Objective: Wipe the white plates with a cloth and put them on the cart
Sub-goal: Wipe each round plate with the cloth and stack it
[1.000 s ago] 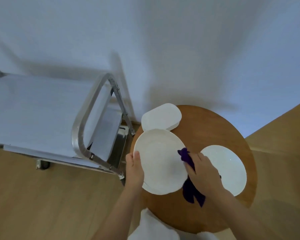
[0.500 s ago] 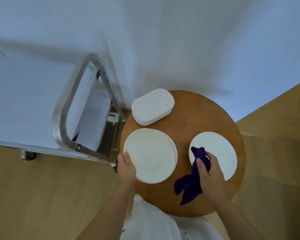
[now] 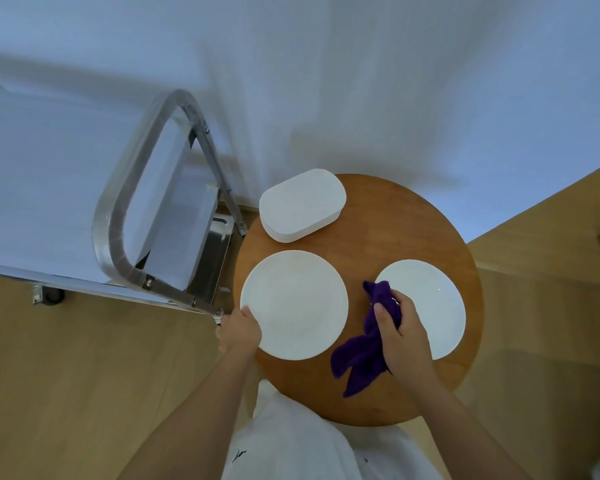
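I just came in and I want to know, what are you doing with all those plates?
A person is cleaning white plates at a round wooden table. The left hand holds the edge of the round plate on the left. The right hand grips a purple cloth over the edge of the round plate on the right. A stack of rounded rectangular plates sits at the back. The metal cart stands to the left, with no plates visible on it.

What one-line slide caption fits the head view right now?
Left hand grips a round white plate on the wooden table; right hand holds a purple cloth beside the cart.
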The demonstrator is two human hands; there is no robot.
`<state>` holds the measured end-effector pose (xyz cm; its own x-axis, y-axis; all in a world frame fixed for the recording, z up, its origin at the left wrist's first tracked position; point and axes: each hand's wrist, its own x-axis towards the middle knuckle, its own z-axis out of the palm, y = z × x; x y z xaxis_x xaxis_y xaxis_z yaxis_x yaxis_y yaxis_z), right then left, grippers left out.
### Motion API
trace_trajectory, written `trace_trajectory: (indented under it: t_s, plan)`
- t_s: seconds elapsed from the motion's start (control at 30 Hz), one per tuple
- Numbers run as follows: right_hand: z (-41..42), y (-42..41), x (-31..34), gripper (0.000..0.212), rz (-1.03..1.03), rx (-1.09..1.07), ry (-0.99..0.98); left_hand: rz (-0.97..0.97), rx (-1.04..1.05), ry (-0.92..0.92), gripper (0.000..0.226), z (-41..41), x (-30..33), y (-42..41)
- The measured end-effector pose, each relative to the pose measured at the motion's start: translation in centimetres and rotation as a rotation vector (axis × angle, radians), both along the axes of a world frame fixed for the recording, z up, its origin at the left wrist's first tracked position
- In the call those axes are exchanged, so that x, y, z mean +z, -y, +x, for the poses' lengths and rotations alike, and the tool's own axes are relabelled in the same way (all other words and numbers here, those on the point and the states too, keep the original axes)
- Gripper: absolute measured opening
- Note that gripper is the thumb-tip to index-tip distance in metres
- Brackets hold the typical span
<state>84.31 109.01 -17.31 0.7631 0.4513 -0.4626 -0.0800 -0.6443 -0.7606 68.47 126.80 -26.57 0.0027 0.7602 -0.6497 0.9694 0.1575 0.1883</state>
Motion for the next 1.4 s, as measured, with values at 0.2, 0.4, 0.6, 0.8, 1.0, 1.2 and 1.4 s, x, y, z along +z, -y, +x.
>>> trace_trajectory:
  t_s: [0.2,0.4,0.6,0.8,1.0,1.2,1.4]
  plan:
    - [1.3,1.8,-0.9,0.031,-0.011,-0.021,0.040,0.339,-0.154,0.404,0.047,3.1,2.9,3.2]
    - [3.5,5.7,-2.0,0.010,-0.045,-0.094,0.031,-0.061,-0.400,0.465,0.031,11.1,2.3,10.4]
    - [5.2,9.2,-2.6,0.013,-0.085,-0.138,0.060,-0.321,-0.311,0.266,0.045,16.7,-1.7,12.3]
    - [5.9,11.2,-3.3,0.011,-0.102,-0.105,0.036,-0.204,-0.447,0.196,0.029,18.5,-4.1,12.1]
    - [6.4,12.3,-3.7,0.016,-0.088,-0.090,0.006,-0.144,-0.606,0.096,0.023,19.2,-3.0,12.1]
    - [7.0,12.0,-2.9,0.015,-0.030,-0.126,-0.019,-0.091,-0.395,0.208,0.030,18.8,-2.4,13.4]
    - [7.5,11.2,-1.1,0.014,0.093,-0.269,-0.047,-0.012,-0.179,0.370,0.028,17.3,-1.3,14.2]
